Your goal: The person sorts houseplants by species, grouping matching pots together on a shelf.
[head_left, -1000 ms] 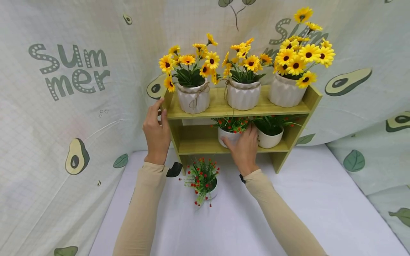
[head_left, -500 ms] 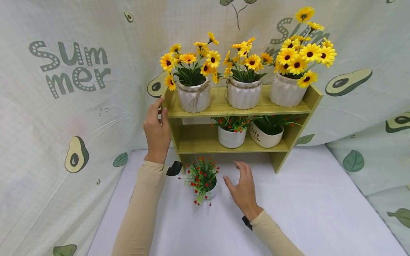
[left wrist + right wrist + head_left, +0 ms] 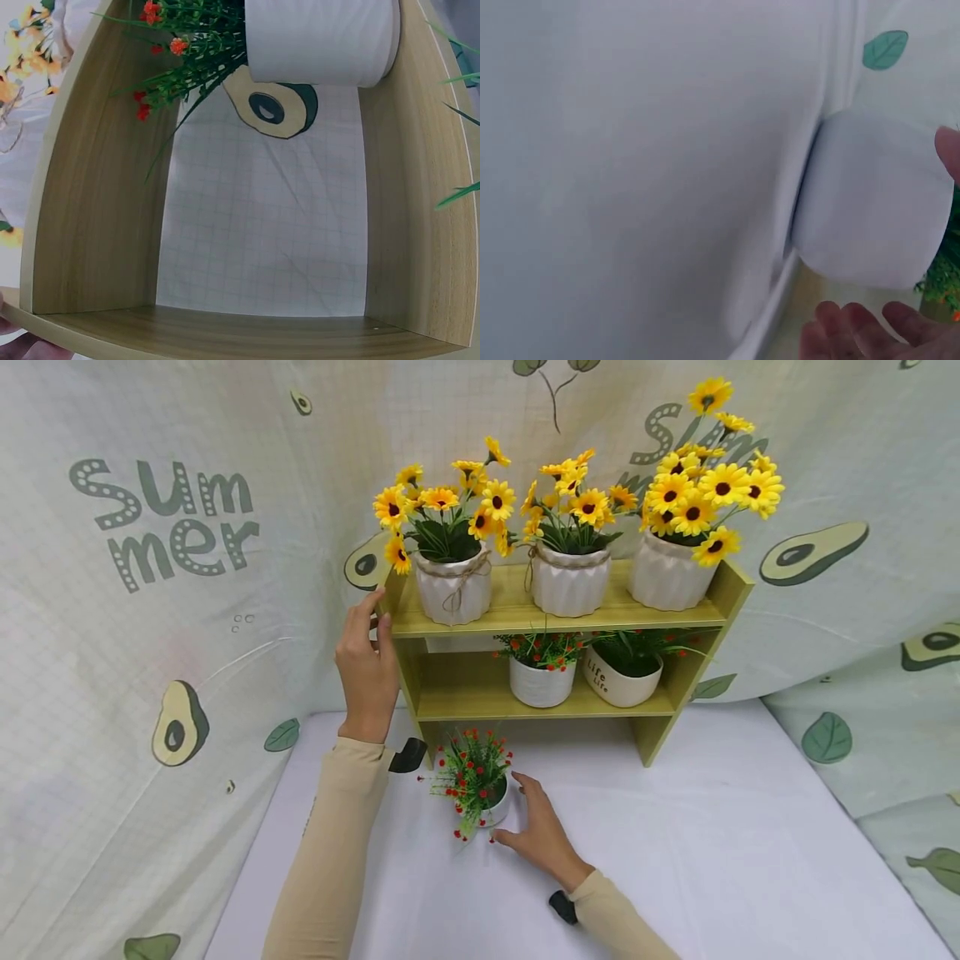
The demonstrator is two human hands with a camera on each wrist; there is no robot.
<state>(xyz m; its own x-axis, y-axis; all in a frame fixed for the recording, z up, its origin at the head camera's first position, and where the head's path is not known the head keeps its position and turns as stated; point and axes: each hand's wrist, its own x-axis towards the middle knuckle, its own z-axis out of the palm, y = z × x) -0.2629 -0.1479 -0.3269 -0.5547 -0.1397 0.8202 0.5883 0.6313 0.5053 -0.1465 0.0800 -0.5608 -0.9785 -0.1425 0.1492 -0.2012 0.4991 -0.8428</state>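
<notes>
My left hand (image 3: 366, 664) grips the left side panel of a two-tier wooden shelf (image 3: 461, 689) near its top. In the left wrist view, its fingertips show at the lower left corner beside the shelf's edge (image 3: 225, 337). On the table, in front of the shelf's left leg, stands a small potted plant (image 3: 472, 777) with red flowers and a white pot. My right hand (image 3: 542, 831) is at the pot's right side, thumb and fingers spread apart. The right wrist view shows the white pot (image 3: 874, 202) between the thumb and the fingers (image 3: 855, 334).
Three white pots of yellow flowers (image 3: 453, 589) (image 3: 572, 581) (image 3: 671, 572) line the upper tier. Below them, a red-flowered pot (image 3: 542, 683) and an oval "Life" pot (image 3: 626, 681) occupy the middle and right. White cloth covers the table (image 3: 712, 843); a patterned curtain (image 3: 187, 635) hangs behind.
My right hand has let go of the red-flowered pot on the lower tier, come down toward me and moved left to the plant on the table. My left hand has stayed on the shelf.
</notes>
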